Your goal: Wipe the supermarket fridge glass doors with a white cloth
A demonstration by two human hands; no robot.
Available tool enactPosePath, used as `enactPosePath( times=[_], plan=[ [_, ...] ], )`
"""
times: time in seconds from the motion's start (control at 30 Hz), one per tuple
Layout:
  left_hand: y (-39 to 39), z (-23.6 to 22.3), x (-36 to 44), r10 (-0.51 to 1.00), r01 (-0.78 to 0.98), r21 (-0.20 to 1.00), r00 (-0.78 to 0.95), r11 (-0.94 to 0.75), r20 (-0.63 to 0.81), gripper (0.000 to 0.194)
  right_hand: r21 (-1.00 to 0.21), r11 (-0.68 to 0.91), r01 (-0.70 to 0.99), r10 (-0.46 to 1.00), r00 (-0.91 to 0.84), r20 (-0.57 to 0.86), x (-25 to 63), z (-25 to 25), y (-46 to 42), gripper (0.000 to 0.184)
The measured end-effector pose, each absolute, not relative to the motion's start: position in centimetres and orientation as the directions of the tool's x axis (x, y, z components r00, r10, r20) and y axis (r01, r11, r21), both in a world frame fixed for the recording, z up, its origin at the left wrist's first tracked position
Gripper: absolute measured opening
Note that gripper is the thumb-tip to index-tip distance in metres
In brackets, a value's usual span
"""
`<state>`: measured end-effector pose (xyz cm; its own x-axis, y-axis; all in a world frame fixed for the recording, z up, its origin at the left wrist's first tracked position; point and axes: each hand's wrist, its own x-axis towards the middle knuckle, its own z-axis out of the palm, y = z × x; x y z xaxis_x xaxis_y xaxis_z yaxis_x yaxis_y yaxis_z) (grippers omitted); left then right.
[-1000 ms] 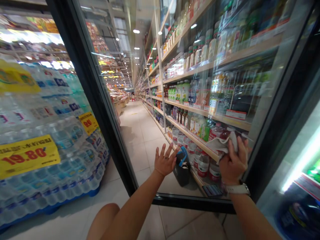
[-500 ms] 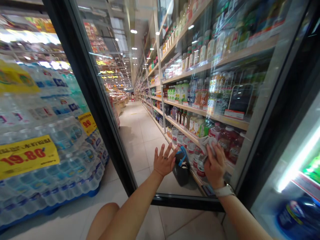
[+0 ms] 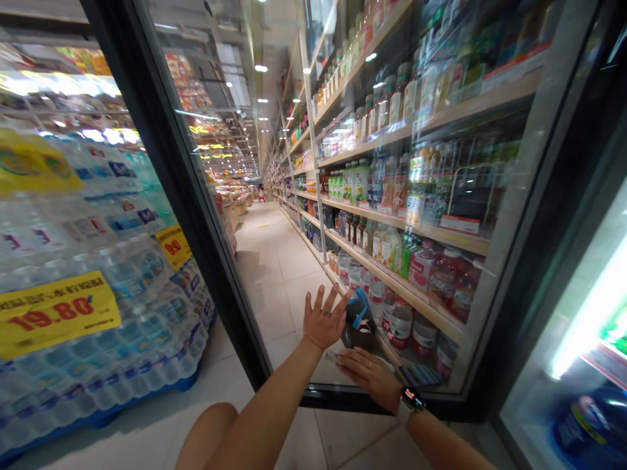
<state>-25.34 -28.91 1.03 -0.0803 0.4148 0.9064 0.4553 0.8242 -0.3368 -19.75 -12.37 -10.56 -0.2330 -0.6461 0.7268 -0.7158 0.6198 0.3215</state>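
Observation:
My left hand (image 3: 323, 316) lies flat on the glass door, fingers spread, and a ring shows on it. Low on the same pane my right hand (image 3: 367, 373) presses a pale grey cloth (image 3: 332, 357) against the glass. Most of the cloth is hidden under that palm; only an edge shows beside the fingertips. A watch (image 3: 411, 399) is on my right wrist. The black door frame (image 3: 183, 189) runs round the pane, its bottom rail (image 3: 372, 399) just below my hands. Through the glass, behind my hands, stands a dark bin (image 3: 360, 337) with a blue item (image 3: 361, 307) on it.
Stacked packs of water bottles (image 3: 147, 333) with a yellow price sign (image 3: 59, 313) stand left of the door. Shelves of bottled drinks (image 3: 392, 245) show through the glass on the right. A lit cooler interior with a blue bottle (image 3: 588, 424) is at far right.
My right hand has moved down and left across the glass with the cloth, from in front of the shelf bottles to near the bottom rail. My left hand has stayed almost in place.

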Motion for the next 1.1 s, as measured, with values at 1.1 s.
enactPosePath(
  times=[1.1],
  plan=[
    [-29.0, 0.8, -25.3, 0.424, 0.441, -0.336, -0.115, 0.832, 0.898, 0.064, -0.302, 0.930, -0.209, 0.327, 0.095, 0.940, -20.3, 3.0, -2.7, 0.050]
  ],
)
